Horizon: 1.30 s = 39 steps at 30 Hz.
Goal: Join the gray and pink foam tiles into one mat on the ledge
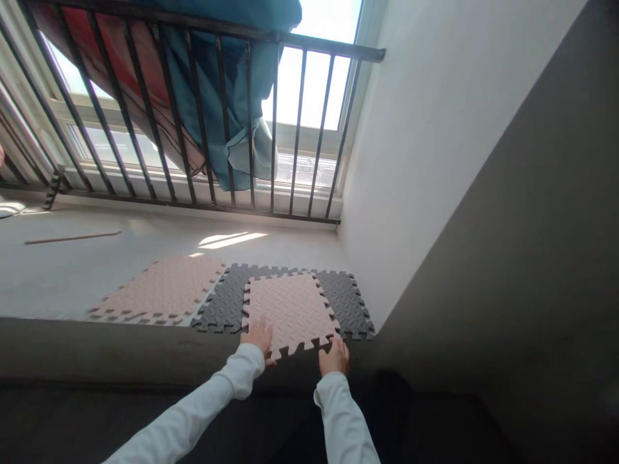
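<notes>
A pink foam puzzle mat tile [289,310] lies on top of grey foam tiles [346,298] on the floor by the wall corner. My left hand [258,336] presses on the pink tile's near left edge, fingers laid over it. At the tile's near right corner, my right hand [334,356] grips the edge with curled fingers. Both arms wear white sleeves.
A second pink tile [163,288] lies to the left on the pale floor. A black railing [207,116] with blue and red cloth [227,96] draped over it stands before the window. The white wall [435,161] bounds the right. A thin stick [72,238] lies far left.
</notes>
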### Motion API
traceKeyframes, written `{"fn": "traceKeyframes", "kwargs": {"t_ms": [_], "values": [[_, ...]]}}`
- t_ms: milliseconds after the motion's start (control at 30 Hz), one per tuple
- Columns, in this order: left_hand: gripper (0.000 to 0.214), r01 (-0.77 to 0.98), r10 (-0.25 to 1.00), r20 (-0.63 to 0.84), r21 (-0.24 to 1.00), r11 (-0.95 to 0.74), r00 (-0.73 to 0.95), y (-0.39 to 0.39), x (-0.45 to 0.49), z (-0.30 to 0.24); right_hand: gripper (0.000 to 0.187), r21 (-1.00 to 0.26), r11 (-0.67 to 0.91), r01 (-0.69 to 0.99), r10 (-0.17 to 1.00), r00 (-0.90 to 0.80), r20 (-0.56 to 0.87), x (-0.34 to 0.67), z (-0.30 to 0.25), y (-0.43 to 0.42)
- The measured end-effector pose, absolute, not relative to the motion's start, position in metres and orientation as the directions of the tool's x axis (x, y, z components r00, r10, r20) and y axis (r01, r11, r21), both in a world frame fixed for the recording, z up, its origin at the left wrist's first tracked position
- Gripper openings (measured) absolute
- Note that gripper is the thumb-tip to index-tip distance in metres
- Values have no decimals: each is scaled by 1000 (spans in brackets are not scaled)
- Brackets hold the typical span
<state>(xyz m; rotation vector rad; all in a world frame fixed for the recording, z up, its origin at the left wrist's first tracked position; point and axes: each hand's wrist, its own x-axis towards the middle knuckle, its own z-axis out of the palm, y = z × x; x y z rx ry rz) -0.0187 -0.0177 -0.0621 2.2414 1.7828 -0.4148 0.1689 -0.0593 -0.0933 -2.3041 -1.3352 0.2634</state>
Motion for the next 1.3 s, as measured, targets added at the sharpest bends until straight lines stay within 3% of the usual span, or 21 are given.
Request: {"fn": "traceKeyframes", "kwargs": {"t_ms": [167,267,333,433,500,767,900,1033,1300], "values": [[46,916,893,-201,94,-391,402,-19,-34,-82,38,-590,-376,715,824,549,139,164,-90,-54],[43,923,907,-177,95,-372,383,-8,-34,-78,36,-687,-293,665,826,538,168,166,-94,-49],[49,960,934,-223,50,-275,279,-1,-35,-73,36,-712,-267,649,829,531,174,169,-98,-47],[70,997,949,-305,1,-75,72,1,-40,-73,34,-672,-251,697,843,499,202,174,-102,-44],[71,1000,953,-303,2,-18,18,-4,-46,-80,37,-625,-281,728,853,488,185,175,-100,-43],[36,992,989,-87,46,-115,118,23,-72,-115,51,-375,-537,756,820,572,-21,178,-79,-42],[37,990,992,-80,102,-93,101,67,-68,-113,62,-264,-564,782,822,562,-90,172,-78,-44],[31,984,984,-144,153,-87,110,104,-47,-107,67,-227,-581,782,813,568,-125,168,-84,-42],[25,974,992,-85,216,-72,93,157,10,-104,71,-244,-541,805,840,530,-115,169,-95,-37]]}}
